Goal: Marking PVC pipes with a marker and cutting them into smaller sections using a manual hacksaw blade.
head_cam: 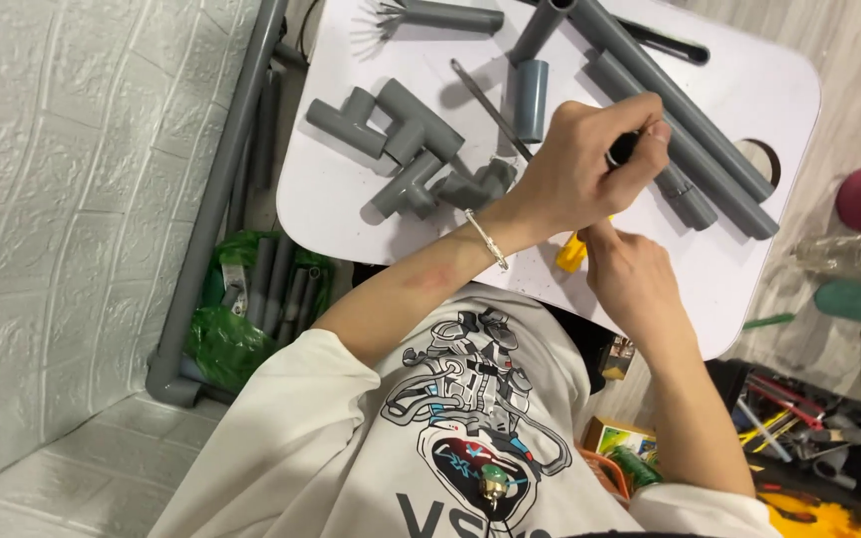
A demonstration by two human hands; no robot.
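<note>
Left hand [575, 169] found clamped on a black-tipped tool [623, 148], over the white bench [331, 199]. Right hand [630, 274] closed on a yellow handle [570, 254] at bench edge. Counted: two long grey pipes [695, 149], one short coupling [530, 98], three joined tee fittings [401, 149].

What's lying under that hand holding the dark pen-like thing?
Under the left hand lie grey pipes on the white table, and a yellow-handled tool pokes out below. The tool's tip and that pipe stretch are covered.
</note>
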